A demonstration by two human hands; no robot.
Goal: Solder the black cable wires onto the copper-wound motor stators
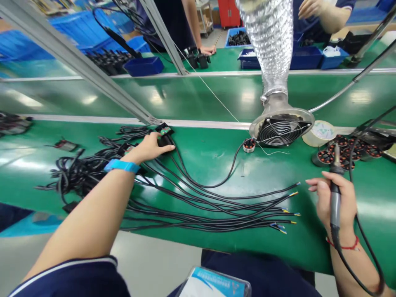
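Observation:
My left hand (151,146) is closed on a black power adapter housing (163,141), whose open end shows a green circuit board (165,130). A black cable (216,186) runs from that area to a small round part (249,145) with a dark top and orange spots, below the fan. My right hand (337,198) grips a soldering iron (335,202), its tip pointing up and away from me. Between my hands lie several black cables (216,204) with stripped, coloured wire ends (292,194) toward the right.
A fume extractor fan (280,131) hangs on a foil duct (272,49). Several round parts (328,157) stand at right beside a white tub (320,134). A cable heap (77,173) lies at left. Across the bench are blue bins (144,66) and co-workers' hands (208,50).

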